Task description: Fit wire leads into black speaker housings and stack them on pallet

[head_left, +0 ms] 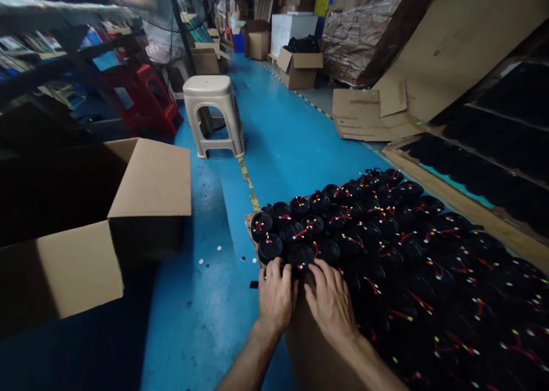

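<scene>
Black round housings (301, 255) with thin red wires and small white and yellow connectors stand in close rows on a cardboard sheet (306, 334). At the near left corner of these rows, my left hand (274, 294) has its fingers curled down over the near edge of the black parts. Beside it, my right hand (332, 299) is bent over the near right side of the same front housing, thumb toward the left hand. My fingertips are partly hidden among the dark parts.
An open cardboard box (150, 179) stands on the left. Ahead on the blue floor (274, 128) is a beige plastic stool (210, 111), with red stools (146, 99) behind. A person (160, 25) is at the back left. Flattened cardboard (364, 114) and stacked dark trays (480, 151) lie right.
</scene>
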A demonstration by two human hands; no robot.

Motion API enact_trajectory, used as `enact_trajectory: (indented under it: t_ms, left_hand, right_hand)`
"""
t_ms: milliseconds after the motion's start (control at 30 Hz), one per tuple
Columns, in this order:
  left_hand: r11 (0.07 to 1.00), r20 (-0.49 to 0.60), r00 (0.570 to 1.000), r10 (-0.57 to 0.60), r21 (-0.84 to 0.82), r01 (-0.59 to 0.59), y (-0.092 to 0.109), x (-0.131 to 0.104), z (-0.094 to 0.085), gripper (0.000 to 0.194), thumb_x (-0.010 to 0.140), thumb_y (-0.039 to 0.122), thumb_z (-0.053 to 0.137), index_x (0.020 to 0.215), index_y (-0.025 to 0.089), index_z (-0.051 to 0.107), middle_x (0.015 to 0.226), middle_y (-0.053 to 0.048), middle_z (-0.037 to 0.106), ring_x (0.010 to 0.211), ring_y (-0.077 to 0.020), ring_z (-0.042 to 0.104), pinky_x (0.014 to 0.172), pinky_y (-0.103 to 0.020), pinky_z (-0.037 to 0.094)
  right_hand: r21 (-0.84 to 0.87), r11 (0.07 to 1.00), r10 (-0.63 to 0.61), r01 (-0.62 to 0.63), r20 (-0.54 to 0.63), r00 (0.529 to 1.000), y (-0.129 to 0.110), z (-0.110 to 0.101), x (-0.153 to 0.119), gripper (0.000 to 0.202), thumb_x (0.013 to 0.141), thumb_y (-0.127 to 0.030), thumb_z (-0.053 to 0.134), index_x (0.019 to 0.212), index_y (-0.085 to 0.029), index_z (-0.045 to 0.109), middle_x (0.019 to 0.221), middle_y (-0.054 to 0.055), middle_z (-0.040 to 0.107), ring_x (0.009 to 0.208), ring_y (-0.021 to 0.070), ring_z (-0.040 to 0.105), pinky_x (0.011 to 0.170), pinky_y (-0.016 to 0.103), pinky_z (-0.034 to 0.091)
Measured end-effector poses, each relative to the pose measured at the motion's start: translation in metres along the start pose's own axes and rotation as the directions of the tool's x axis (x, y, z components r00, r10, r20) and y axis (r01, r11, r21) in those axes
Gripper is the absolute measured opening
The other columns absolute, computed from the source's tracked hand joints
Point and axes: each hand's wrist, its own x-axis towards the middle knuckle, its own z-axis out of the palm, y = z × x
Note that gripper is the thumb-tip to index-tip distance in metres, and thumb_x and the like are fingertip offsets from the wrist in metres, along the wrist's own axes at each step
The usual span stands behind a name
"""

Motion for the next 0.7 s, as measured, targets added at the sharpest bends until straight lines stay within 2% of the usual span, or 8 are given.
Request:
enact_trajectory:
  t_ms: [167, 300, 400, 467, 500, 567, 633, 700]
  left_hand:
    - [0.992, -0.032, 0.998, 0.047, -0.118, -0.050, 0.001, 0.002, 0.018, 0.031, 0.093, 0.033, 0.062, 0.121, 0.019, 0.061, 0.139, -0.009, 0.054, 0.129, -0.0285, 0.050, 0.107, -0.055, 0.042]
    - [0.967, -0.054, 0.997, 0.047, -0.247, -0.059, -0.003, -0.003, 0.019, 0.034, 0.093, 0.032, 0.059, 0.125, 0.022, 0.059, 0.151, -0.010, 0.044, 0.144, -0.0304, 0.034, 0.119, -0.059, 0.022]
    - [0.931, -0.094, 0.985, -0.146, -0.348, 0.105, -0.009, -0.020, 0.023, 0.063, 0.090, 0.040, 0.062, 0.145, 0.020, 0.038, 0.162, -0.014, 0.024, 0.152, -0.0327, 0.016, 0.122, -0.059, 0.013]
    - [0.859, -0.090, 0.936, -0.341, -0.433, 0.272, -0.012, -0.034, 0.030, 0.081, 0.088, 0.046, 0.063, 0.152, 0.019, 0.021, 0.165, -0.016, 0.013, 0.152, -0.0359, 0.012, 0.121, -0.061, 0.017]
    - [0.805, -0.065, 0.900, -0.432, -0.478, 0.352, -0.013, -0.039, 0.036, 0.081, 0.089, 0.047, 0.063, 0.153, 0.020, 0.021, 0.164, -0.016, 0.014, 0.150, -0.0373, 0.017, 0.118, -0.062, 0.023]
    - [0.681, 0.026, 0.832, -0.554, -0.561, 0.471, -0.015, -0.044, 0.047, 0.067, 0.091, 0.044, 0.062, 0.148, 0.022, 0.033, 0.158, -0.014, 0.031, 0.141, -0.0360, 0.037, 0.111, -0.061, 0.036]
    - [0.570, 0.124, 0.795, -0.594, -0.633, 0.524, -0.017, -0.042, 0.057, 0.051, 0.092, 0.040, 0.062, 0.138, 0.022, 0.048, 0.145, -0.011, 0.049, 0.127, -0.0303, 0.053, 0.104, -0.056, 0.046]
    - [0.476, 0.187, 0.771, -0.609, -0.691, 0.544, -0.017, -0.034, 0.062, 0.044, 0.093, 0.039, 0.062, 0.132, 0.020, 0.054, 0.136, -0.010, 0.057, 0.118, -0.0263, 0.059, 0.099, -0.051, 0.050]
  right_hand:
    - [0.090, 0.993, 0.086, -0.079, -0.081, 0.993, -0.013, 0.015, -0.037, 0.031, 0.099, -0.020, 0.039, 0.130, -0.018, 0.044, 0.131, 0.017, 0.052, 0.117, 0.0284, 0.053, 0.095, 0.042, 0.047]
    - [0.103, 0.985, 0.149, -0.137, -0.111, 0.983, -0.021, 0.027, -0.045, 0.034, 0.099, -0.018, 0.036, 0.132, -0.019, 0.044, 0.127, 0.016, 0.055, 0.114, 0.0274, 0.056, 0.089, 0.041, 0.050]
    - [0.058, 0.993, 0.103, -0.099, -0.083, 0.991, -0.013, 0.024, -0.029, 0.038, 0.098, -0.016, 0.038, 0.135, -0.016, 0.045, 0.136, 0.018, 0.052, 0.122, 0.0312, 0.050, 0.096, 0.049, 0.045]
    - [0.020, 1.000, 0.019, -0.018, -0.022, 1.000, -0.002, 0.019, -0.011, 0.040, 0.096, -0.015, 0.043, 0.136, -0.016, 0.049, 0.143, 0.016, 0.048, 0.132, 0.0335, 0.041, 0.104, 0.054, 0.036]
    - [0.003, 1.000, -0.028, 0.028, 0.013, 1.000, 0.004, 0.017, -0.002, 0.039, 0.094, -0.015, 0.046, 0.133, -0.016, 0.052, 0.145, 0.015, 0.048, 0.135, 0.0339, 0.037, 0.108, 0.055, 0.032]
    - [-0.031, 0.994, -0.100, 0.102, 0.080, 0.992, 0.016, 0.015, 0.014, 0.033, 0.092, -0.015, 0.050, 0.124, -0.015, 0.060, 0.142, 0.015, 0.052, 0.137, 0.0341, 0.036, 0.111, 0.056, 0.027]
    - [-0.071, 0.986, -0.141, 0.151, 0.133, 0.981, 0.025, 0.016, 0.026, 0.026, 0.092, -0.014, 0.049, 0.114, -0.015, 0.065, 0.135, 0.016, 0.058, 0.135, 0.0343, 0.038, 0.112, 0.058, 0.024]
    - [-0.113, 0.975, -0.168, 0.190, 0.177, 0.970, 0.031, 0.016, 0.032, 0.024, 0.095, -0.014, 0.046, 0.108, -0.016, 0.066, 0.129, 0.015, 0.061, 0.134, 0.0345, 0.039, 0.112, 0.061, 0.021]
